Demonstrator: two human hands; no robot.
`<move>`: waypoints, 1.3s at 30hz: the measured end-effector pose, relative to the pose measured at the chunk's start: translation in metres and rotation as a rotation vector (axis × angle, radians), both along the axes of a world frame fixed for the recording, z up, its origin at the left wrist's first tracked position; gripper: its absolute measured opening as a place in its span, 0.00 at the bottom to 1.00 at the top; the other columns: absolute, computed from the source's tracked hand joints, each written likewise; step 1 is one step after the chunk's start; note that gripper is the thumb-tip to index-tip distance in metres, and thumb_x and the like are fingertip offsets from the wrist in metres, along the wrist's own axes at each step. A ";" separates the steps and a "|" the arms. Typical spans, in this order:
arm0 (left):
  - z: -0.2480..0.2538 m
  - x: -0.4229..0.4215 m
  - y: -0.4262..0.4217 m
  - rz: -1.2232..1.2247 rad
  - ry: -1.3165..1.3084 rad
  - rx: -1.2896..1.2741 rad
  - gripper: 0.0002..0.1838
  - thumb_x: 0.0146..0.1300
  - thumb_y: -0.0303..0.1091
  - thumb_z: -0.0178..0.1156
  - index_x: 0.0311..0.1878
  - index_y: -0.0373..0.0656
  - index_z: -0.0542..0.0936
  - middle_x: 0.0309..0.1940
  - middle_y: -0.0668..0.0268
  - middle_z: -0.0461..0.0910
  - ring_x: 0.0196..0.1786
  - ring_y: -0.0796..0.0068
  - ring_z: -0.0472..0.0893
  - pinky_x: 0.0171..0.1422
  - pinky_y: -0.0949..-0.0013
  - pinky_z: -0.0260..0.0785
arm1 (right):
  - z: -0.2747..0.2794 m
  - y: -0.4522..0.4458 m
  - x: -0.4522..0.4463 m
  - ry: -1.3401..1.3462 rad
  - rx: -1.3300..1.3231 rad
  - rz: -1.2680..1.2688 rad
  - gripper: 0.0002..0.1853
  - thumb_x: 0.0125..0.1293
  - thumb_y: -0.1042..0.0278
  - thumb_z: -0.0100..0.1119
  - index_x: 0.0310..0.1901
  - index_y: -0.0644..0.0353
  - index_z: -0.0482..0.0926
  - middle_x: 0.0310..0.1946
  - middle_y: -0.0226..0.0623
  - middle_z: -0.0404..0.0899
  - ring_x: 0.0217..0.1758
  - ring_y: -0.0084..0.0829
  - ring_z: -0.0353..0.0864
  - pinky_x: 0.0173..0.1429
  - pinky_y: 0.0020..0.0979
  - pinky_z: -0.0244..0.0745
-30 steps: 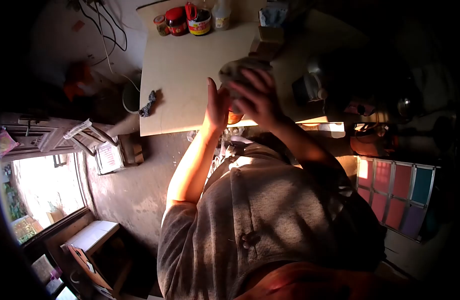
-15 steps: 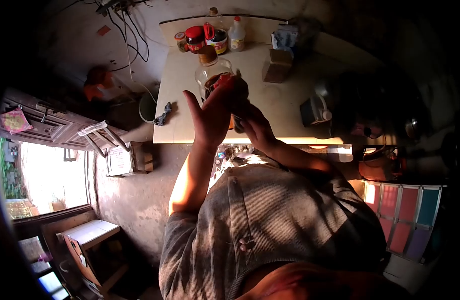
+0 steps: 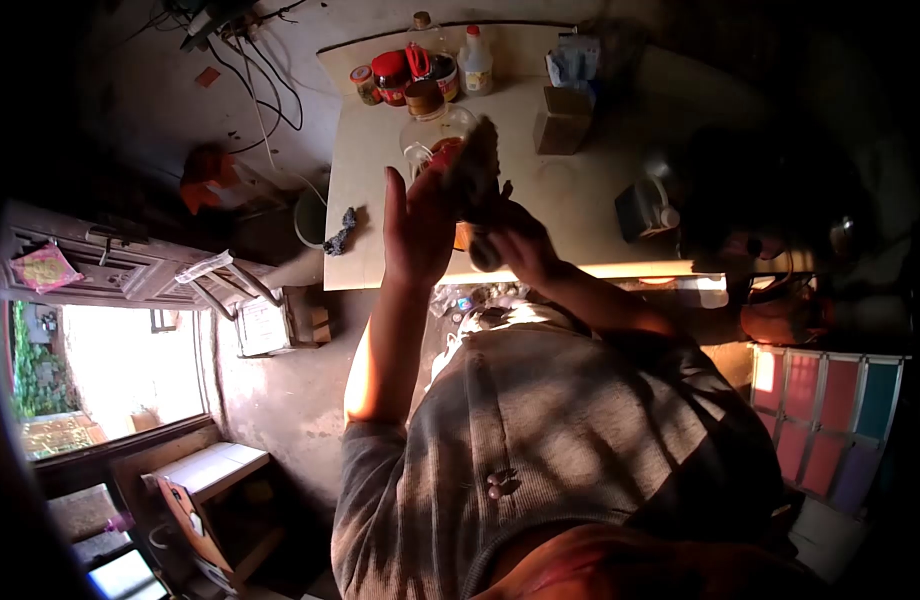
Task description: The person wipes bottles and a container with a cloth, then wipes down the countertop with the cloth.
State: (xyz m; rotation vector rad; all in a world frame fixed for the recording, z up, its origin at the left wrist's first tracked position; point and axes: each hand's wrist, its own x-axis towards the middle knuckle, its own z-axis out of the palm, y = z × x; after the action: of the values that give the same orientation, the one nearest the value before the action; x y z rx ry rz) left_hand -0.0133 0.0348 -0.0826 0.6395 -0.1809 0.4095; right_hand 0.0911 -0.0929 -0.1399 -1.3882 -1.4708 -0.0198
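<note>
A large clear bottle (image 3: 437,126) with a brown cap and something red on it stands at the table's near side, partly behind my hands. My left hand (image 3: 418,232) is up against the bottle's near side, its thumb stretched out and its other fingers lost in shadow and behind a cloth. The dark, crumpled cloth (image 3: 476,165) lies along the bottle's right side. From the lower right, my right hand (image 3: 515,240) has its fingers bent around the cloth's lower part. An orange patch shows between my two hands.
On the tabletop (image 3: 375,150), a red-lidded jar (image 3: 390,78), small jar (image 3: 364,84) and white bottle (image 3: 475,65) stand at the back. A box (image 3: 563,120) and dark container (image 3: 645,212) are to the right. A mesh scrubber (image 3: 340,232) lies at the left edge.
The cloth has moved from over the bottle's top to its right side, uncovering the brown cap. My right hand has come down from above to lower right. The view has shifted.
</note>
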 end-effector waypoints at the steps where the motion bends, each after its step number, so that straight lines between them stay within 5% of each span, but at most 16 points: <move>1: -0.004 0.003 0.011 -0.113 -0.111 0.079 0.39 0.65 0.62 0.28 0.60 0.33 0.62 0.57 0.56 0.68 0.62 0.65 0.65 0.66 0.61 0.52 | -0.008 -0.007 0.003 0.060 0.008 -0.109 0.14 0.64 0.74 0.46 0.51 0.61 0.73 0.50 0.46 0.73 0.55 0.44 0.72 0.60 0.35 0.64; 4: 0.005 0.009 -0.016 0.411 0.390 0.225 0.24 0.70 0.49 0.37 0.49 0.36 0.71 0.34 0.66 0.76 0.37 0.78 0.73 0.46 0.74 0.63 | 0.004 -0.011 0.013 0.267 0.273 -0.162 0.17 0.66 0.71 0.41 0.56 0.66 0.67 0.55 0.49 0.67 0.59 0.44 0.67 0.62 0.36 0.60; 7: 0.010 0.018 -0.028 0.580 0.525 0.560 0.22 0.70 0.47 0.40 0.44 0.37 0.73 0.29 0.69 0.75 0.30 0.82 0.70 0.36 0.78 0.61 | 0.041 0.011 0.005 0.102 0.286 -0.267 0.24 0.68 0.65 0.37 0.63 0.67 0.55 0.59 0.54 0.61 0.63 0.51 0.59 0.65 0.41 0.54; 12: 0.025 0.023 -0.036 0.729 0.554 0.649 0.24 0.69 0.47 0.41 0.34 0.35 0.76 0.23 0.70 0.73 0.24 0.85 0.65 0.28 0.79 0.57 | 0.052 0.042 0.043 0.193 0.235 -0.170 0.18 0.69 0.64 0.34 0.53 0.67 0.67 0.47 0.51 0.72 0.49 0.42 0.73 0.52 0.33 0.66; 16: 0.022 0.023 -0.032 0.753 0.527 0.605 0.23 0.67 0.50 0.46 0.26 0.40 0.73 0.17 0.71 0.72 0.15 0.89 0.60 0.19 0.81 0.49 | 0.072 0.047 0.073 1.138 -0.183 0.486 0.18 0.67 0.62 0.42 0.52 0.64 0.69 0.43 0.41 0.76 0.46 0.27 0.74 0.57 0.27 0.66; 17: 0.024 0.023 -0.029 0.753 0.528 0.612 0.23 0.67 0.50 0.46 0.26 0.40 0.73 0.17 0.71 0.72 0.15 0.89 0.60 0.19 0.81 0.49 | 0.073 0.043 0.066 1.141 -0.177 0.489 0.18 0.67 0.62 0.42 0.52 0.64 0.69 0.43 0.41 0.76 0.46 0.27 0.74 0.57 0.27 0.66; 18: 0.029 0.023 -0.024 0.767 0.517 0.483 0.22 0.67 0.50 0.46 0.25 0.41 0.73 0.17 0.71 0.71 0.15 0.89 0.60 0.19 0.81 0.49 | 0.082 0.036 0.052 0.433 -0.004 0.103 0.18 0.66 0.61 0.43 0.52 0.64 0.70 0.44 0.41 0.75 0.46 0.28 0.74 0.57 0.29 0.66; 20: 0.037 0.027 -0.017 0.768 0.520 0.313 0.21 0.66 0.49 0.48 0.24 0.44 0.71 0.15 0.74 0.68 0.16 0.89 0.59 0.19 0.82 0.48 | 0.062 0.065 0.060 0.852 -0.036 0.293 0.24 0.62 0.60 0.51 0.54 0.67 0.66 0.49 0.48 0.71 0.51 0.40 0.72 0.58 0.34 0.64; 21: 0.039 0.028 -0.017 0.775 0.519 0.315 0.21 0.66 0.49 0.48 0.24 0.44 0.71 0.15 0.74 0.68 0.16 0.89 0.59 0.19 0.82 0.48 | 0.086 0.047 0.030 0.304 0.097 -0.154 0.29 0.58 0.63 0.54 0.58 0.71 0.60 0.55 0.56 0.63 0.56 0.52 0.65 0.58 0.41 0.62; 25: 0.040 0.029 -0.021 0.794 0.574 0.434 0.22 0.65 0.48 0.51 0.21 0.42 0.71 0.15 0.77 0.66 0.19 0.89 0.59 0.22 0.80 0.49 | 0.071 0.044 -0.011 -0.181 0.266 -0.439 0.38 0.52 0.66 0.58 0.61 0.73 0.52 0.60 0.64 0.52 0.63 0.64 0.51 0.67 0.52 0.48; 29: 0.045 0.018 -0.013 0.800 0.627 0.513 0.22 0.64 0.48 0.52 0.21 0.40 0.73 0.11 0.75 0.64 0.13 0.89 0.58 0.17 0.81 0.46 | 0.072 0.042 0.009 -0.016 0.248 -0.330 0.38 0.52 0.61 0.63 0.60 0.71 0.56 0.55 0.59 0.62 0.58 0.54 0.64 0.61 0.41 0.61; 30: 0.046 0.015 -0.006 0.725 0.547 0.519 0.22 0.64 0.49 0.52 0.22 0.39 0.74 0.10 0.75 0.64 0.11 0.88 0.57 0.15 0.81 0.45 | 0.089 0.036 0.019 0.154 0.183 -0.165 0.38 0.49 0.57 0.68 0.57 0.68 0.61 0.48 0.48 0.70 0.50 0.40 0.72 0.55 0.33 0.67; 33: 0.052 0.003 0.024 0.350 0.406 0.498 0.21 0.65 0.45 0.50 0.22 0.39 0.74 0.11 0.73 0.64 0.12 0.88 0.57 0.16 0.81 0.45 | 0.116 0.034 0.050 0.622 -0.145 0.555 0.35 0.45 0.56 0.72 0.53 0.63 0.68 0.44 0.34 0.73 0.47 0.25 0.71 0.53 0.30 0.67; 34: 0.046 0.000 0.038 0.127 0.204 0.455 0.18 0.66 0.43 0.49 0.32 0.36 0.76 0.19 0.68 0.73 0.15 0.84 0.64 0.17 0.82 0.49 | 0.128 0.036 0.055 0.508 -0.216 0.664 0.35 0.44 0.54 0.72 0.52 0.62 0.70 0.43 0.33 0.75 0.48 0.25 0.71 0.54 0.30 0.67; 35: 0.033 0.000 0.035 0.392 0.355 0.371 0.19 0.66 0.43 0.49 0.46 0.34 0.73 0.34 0.60 0.79 0.26 0.76 0.75 0.25 0.78 0.63 | 0.131 0.044 0.055 0.460 -0.190 0.747 0.36 0.43 0.51 0.72 0.52 0.61 0.70 0.44 0.34 0.75 0.49 0.25 0.71 0.56 0.30 0.66; 39: 0.029 0.007 0.038 0.206 0.032 0.244 0.22 0.66 0.43 0.48 0.57 0.37 0.67 0.50 0.58 0.74 0.47 0.68 0.76 0.49 0.67 0.69 | 0.120 0.083 0.057 0.323 -0.230 0.837 0.34 0.47 0.52 0.68 0.53 0.65 0.69 0.48 0.38 0.74 0.53 0.28 0.71 0.59 0.32 0.64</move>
State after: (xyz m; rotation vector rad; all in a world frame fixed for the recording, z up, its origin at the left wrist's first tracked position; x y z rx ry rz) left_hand -0.0060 0.0724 -0.0541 0.9087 -0.1358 0.5801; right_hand 0.1479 -0.0100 -0.0195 -0.7989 -1.6967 0.8811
